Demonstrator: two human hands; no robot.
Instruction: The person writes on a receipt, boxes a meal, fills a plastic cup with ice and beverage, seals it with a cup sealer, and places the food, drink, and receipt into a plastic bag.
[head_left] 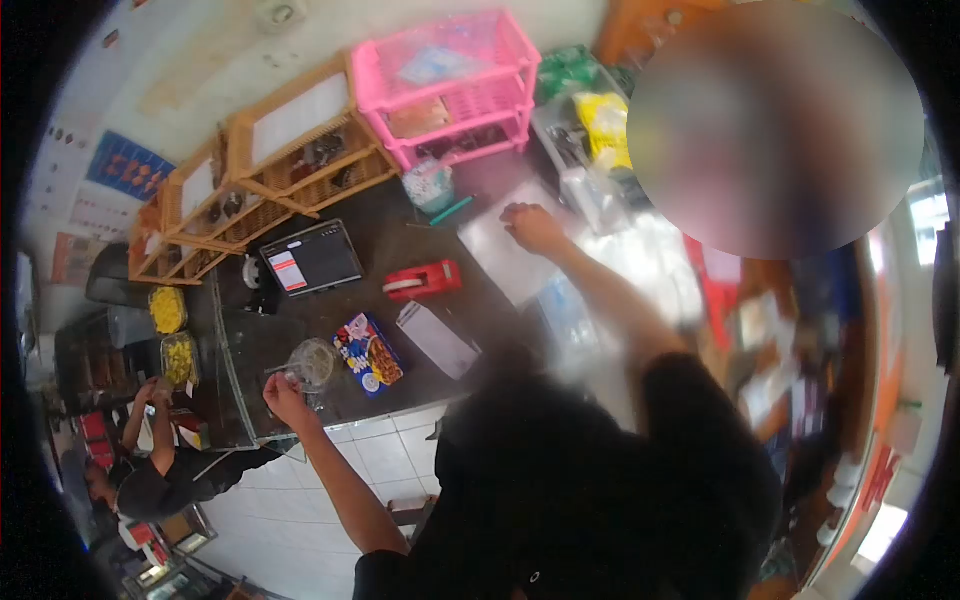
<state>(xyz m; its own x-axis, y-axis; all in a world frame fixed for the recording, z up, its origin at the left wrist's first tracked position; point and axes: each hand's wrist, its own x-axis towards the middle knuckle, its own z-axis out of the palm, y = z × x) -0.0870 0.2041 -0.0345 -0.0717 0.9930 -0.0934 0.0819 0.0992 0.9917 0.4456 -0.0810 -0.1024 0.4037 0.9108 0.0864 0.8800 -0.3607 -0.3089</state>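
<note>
My left hand [288, 402] is closed in a pinch at the front edge of the dark counter. A small pale thing shows at its fingertips, too small to name. Just beyond it stands a round clear plastic tub [314, 362]. My right hand [535, 229] lies over a pale, see-through plastic sheet or bag [492, 262], its fingers bent and slightly apart. A blue snack box [368, 354] and a white flat card-like pack [438, 340] lie between my hands. Behind them sits a red tape dispenser [421, 280] with a roll in it.
A tablet [313, 260] rests on the counter before wicker racks [290, 130] and a pink basket rack [447, 85]. A glass panel [232, 365] borders the left, beside tubs of yellow food [180, 358]. Another person [170, 475] works there. A grey bin [555, 130] stands at right.
</note>
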